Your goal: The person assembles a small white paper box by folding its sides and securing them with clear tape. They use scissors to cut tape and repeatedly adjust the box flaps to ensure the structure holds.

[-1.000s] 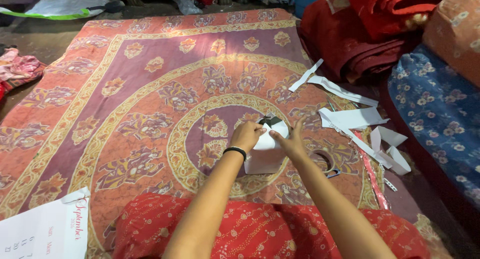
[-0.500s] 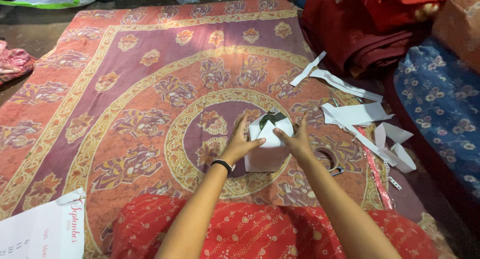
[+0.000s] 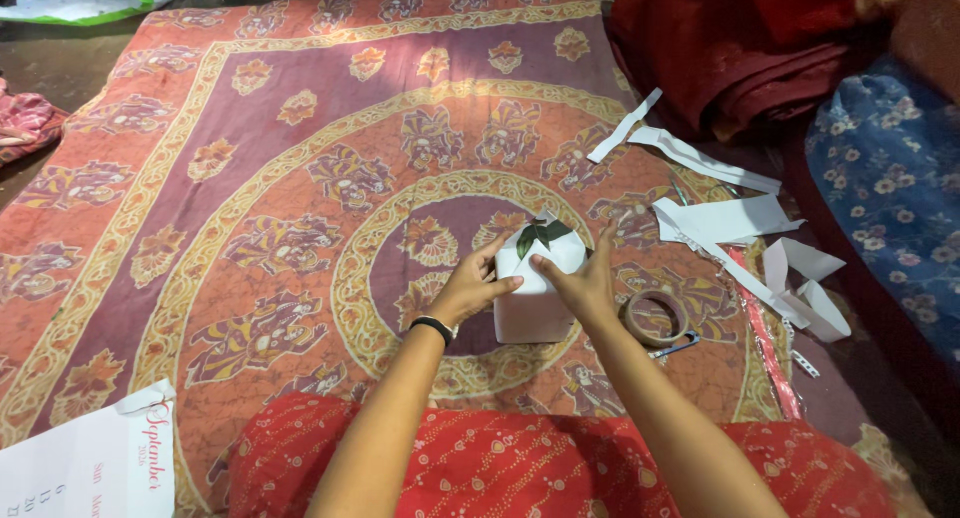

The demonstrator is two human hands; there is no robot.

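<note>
A small white paper box [image 3: 532, 308] with a gap at its top stands on the patterned cloth [image 3: 300, 178] in the middle of the head view. My left hand [image 3: 473, 286] grips its left side, a black band on the wrist. My right hand [image 3: 580, 283] presses on its right side and top flap, fingers spread along the paper. Both hands hold the box between them.
A roll of tape [image 3: 655, 318] lies just right of the box, with a dark tool [image 3: 675, 348] beside it. White paper strips and scraps [image 3: 720, 218] are scattered at the right. A calendar sheet [image 3: 90, 468] lies at bottom left. Folded fabrics [image 3: 760, 48] pile at top right.
My hands have closed in tighter on the box, with the left thumb now over the upper flap. The view has shifted slightly downward and closer.
</note>
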